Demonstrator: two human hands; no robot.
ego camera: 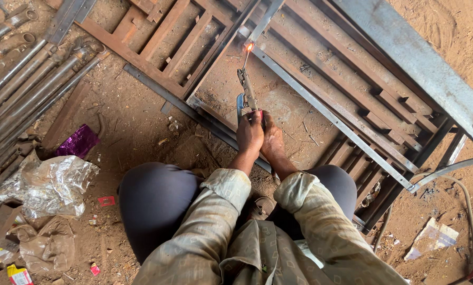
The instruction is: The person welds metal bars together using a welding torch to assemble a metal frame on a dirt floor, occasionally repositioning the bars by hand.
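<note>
Both hands are closed together around the handle of a welding electrode holder (247, 89). The left hand (249, 134) is wrapped on the left side of the handle, and the right hand (272, 138) presses just beside it, touching it, so the grip of each hand is tight on the same tool. The holder reaches away from the hands, up in the view, and carries a thin rod. At the far end of the rod there is a bright orange glow (249, 47), well apart from the fingers. The glow sits on a grey metal strip (321, 113), at the place where this strip meets another strip that comes down from the top edge.

The person squats, with both knees at the sides of the arms and light patterned sleeves rolled up. The work lies on the floor, which is dry brown earth (136, 121). Under the strips is a rusty steel frame (168, 47) with many bars. At the left is a bundle of metal pipes (25, 89), and near it crumpled silver foil (49, 184) and a purple wrapper (78, 141). A grey cable (471, 221) curves at the right.
</note>
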